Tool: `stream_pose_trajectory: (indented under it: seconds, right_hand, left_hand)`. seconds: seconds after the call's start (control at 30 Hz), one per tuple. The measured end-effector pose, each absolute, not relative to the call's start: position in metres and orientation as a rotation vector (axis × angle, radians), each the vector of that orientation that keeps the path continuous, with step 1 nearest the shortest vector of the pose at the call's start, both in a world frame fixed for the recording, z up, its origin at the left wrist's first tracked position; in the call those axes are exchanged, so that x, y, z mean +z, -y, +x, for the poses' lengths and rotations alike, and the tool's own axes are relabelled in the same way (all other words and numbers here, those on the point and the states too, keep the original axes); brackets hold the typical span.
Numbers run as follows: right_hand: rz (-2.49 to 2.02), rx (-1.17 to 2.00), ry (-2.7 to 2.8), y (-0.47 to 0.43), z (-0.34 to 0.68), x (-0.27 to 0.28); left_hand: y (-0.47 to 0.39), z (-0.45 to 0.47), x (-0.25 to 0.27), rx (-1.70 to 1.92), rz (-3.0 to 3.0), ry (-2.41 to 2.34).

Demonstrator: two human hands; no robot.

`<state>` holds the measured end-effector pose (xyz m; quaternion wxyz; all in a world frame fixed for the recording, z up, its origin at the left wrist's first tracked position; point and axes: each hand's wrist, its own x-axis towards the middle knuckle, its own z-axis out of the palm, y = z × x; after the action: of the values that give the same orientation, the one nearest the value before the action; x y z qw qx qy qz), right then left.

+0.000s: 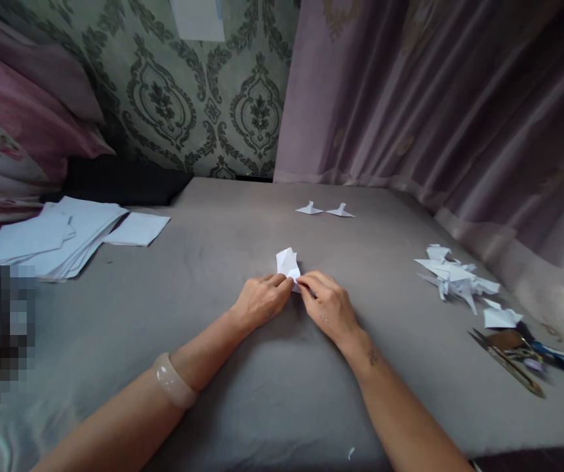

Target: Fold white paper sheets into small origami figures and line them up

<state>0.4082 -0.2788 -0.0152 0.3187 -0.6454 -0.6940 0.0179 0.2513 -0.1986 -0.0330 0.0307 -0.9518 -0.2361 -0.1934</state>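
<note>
The folded paper [288,259] sits between our two hands, near the centre of the grey cloth [223,229]. Our left hand [265,301] pinches its near end, and our right hand [328,307] has thumb and finger closed on the same end at the right edge, the fingertips almost meeting. The paper's far end, toward twelve o'clock, stands free and shows several creases, so we judge it partly folded, with its final shape not yet reached.

At one o'clock from it, two small paper figures [309,208] with spread points look complete. At three o'clock lies a pile of folded pieces [454,272], overlapping too much for us to count. At nine o'clock, the stack of sheets [90,239] and a smaller paper [137,229] beside it look unfolded, so plenty of paper seems left.
</note>
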Motion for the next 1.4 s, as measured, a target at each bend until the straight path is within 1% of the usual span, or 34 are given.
stream_pose_trajectory:
  seconds: [0.27, 0.57, 0.73, 0.97, 1.13, 1.27, 1.4]
  right_hand:
    - [-1.756, -0.174, 2.005, 0.280, 0.408, -0.013]
    - [-1.794, -0.121, 2.019, 0.281, 0.413, -0.013]
    - [-1.809, -0.146, 2.133, 0.281, 0.413, -0.012]
    - [-1.842, -0.173, 2.271, 0.283, 0.416, -0.012]
    - [-1.855, -0.116, 2.303, 0.284, 0.415, -0.011]
    - [-1.866, 0.047, 2.243, 0.288, 0.418, -0.005]
    - [-1.955, 0.190, 2.085, 0.291, 0.424, 0.002]
  left_hand:
    - [0.198, 0.252, -0.032, -0.549, -2.931, 0.670]
    - [0.197, 0.253, -0.032, -0.524, -2.938, 0.664]
    - [0.195, 0.250, -0.030, -0.514, -2.999, 0.628]
    - [0.190, 0.240, -0.029, -0.593, -3.149, 0.560]
    - [0.187, 0.236, -0.033, -0.477, -3.152, 0.524]
    - [0.186, 0.234, -0.035, -0.386, -3.142, 0.491]
    - [0.184, 0.233, -0.035, -0.372, -3.184, 0.474]
